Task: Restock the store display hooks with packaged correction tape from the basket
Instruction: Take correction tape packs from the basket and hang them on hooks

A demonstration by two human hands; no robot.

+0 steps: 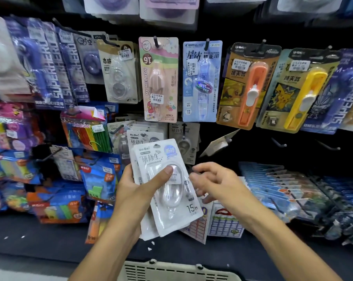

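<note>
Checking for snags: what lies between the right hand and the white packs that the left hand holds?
Head view: nothing lies between the right hand and white packs; only a narrow gap.

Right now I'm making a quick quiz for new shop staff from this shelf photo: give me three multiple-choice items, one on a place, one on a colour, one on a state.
1. Where is the basket?
A. Bottom edge of the view, below the hands
B. Hanging on a hook
C. On the top shelf

2. What colour is the tool in the pack just right of the blue correction tape pack?
A. Green
B. Orange
C. Black

3. What is the left hand doing?
A. Resting flat on the shelf
B. Hanging idle
C. Gripping a stack of white correction tape packs

Answers: 1 A, its slotted rim shows at the bottom of the frame; 2 B, an orange body with a white slider; 3 C, the thumb presses on the front pack, while the right hand holds nothing.
</note>
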